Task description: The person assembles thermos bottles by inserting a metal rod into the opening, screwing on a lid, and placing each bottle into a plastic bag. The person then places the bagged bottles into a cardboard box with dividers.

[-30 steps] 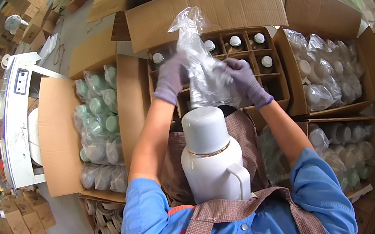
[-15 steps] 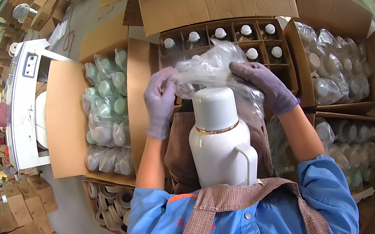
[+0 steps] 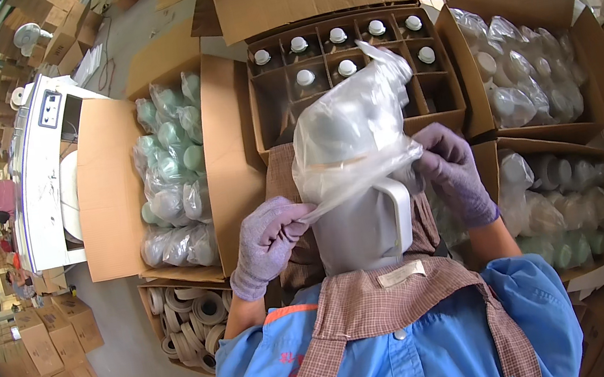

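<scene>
"Cardboard cartons (image 3: 106,189) crowd a workshop floor (image 3: 125,346), a white machine (image 3: 42,184) at left. What has just changed?"

"Moments ago, the clear plastic bag (image 3: 383,75) is bunched beyond the white flask (image 3: 354,237); now it covers the flask's top and shoulder."

"Meaning what?"

"Bagging looks partway along: the lower body and much of the handle (image 3: 403,215) appear bare below the bag's slanting rim."

"And the hands?"

"Both gloved. The left hand (image 3: 267,244) pinches the rim on one side, fingers curled in; the right hand (image 3: 457,172) pinches the other side, some fingertips hidden by film."

"Where is the flask, and which way does it point?"

"Close in front of a checked apron (image 3: 394,307), between it and a divided carton (image 3: 439,122) of white-capped containers (image 3: 300,45). Its long axis runs away from the chest, top end toward that carton, base toward the bib, handle to the right. Upright or leaning, the overhead view cannot tell."
</scene>
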{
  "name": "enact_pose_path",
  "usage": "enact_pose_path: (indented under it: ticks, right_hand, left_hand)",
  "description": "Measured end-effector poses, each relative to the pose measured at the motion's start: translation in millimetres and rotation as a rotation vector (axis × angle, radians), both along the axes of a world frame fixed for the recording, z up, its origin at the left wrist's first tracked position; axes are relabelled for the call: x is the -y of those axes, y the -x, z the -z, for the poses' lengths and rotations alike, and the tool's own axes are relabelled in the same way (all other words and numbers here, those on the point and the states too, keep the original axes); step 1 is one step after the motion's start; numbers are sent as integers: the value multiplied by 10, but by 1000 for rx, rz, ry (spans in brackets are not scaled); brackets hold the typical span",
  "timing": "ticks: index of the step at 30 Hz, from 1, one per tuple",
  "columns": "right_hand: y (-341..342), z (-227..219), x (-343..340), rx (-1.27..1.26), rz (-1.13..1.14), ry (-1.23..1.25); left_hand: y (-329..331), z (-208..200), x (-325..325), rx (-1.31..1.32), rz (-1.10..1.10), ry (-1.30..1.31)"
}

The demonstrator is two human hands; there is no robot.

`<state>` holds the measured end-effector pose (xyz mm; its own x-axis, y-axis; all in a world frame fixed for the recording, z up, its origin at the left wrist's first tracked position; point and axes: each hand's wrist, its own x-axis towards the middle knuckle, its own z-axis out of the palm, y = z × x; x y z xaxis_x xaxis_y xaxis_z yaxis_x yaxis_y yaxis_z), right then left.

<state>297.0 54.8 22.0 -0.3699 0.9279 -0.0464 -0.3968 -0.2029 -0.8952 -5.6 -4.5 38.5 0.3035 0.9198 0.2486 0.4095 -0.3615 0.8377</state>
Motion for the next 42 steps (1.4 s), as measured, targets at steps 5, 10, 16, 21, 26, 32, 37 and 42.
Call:
enact_pose_path:
  ticks: [5,10,16,21,26,32,37,42]
  right_hand:
    - [-157,336,408,350,-147,-354]
    - [-280,421,879,582,-419,-229]
    - [152,-408,174,1007,-33,-483]
    - [-209,-321,-30,826,-428,50]
    - [-1314,195,764,341,-83,-57]
    - [-2693,488,2089,7,734,64]
    - [-3247,1966,2210,1100,1271,-175]
    - [-2902,1990,1541,1496,1273,260]
  left_hand:
    - [-22,17,322,21,114,91]
    - [14,357,899,-77,427,455]
    - [62,355,889,-295,522,645]
    - [213,272,935,-143,338,1079]
    - [-159,26,593,80,265,1256]
    - [-966,-268,-309,-62,496,919]
    - [-1501,-318,-677,27,611,633]
    - [-1434,-282,-781,-16,526,651]
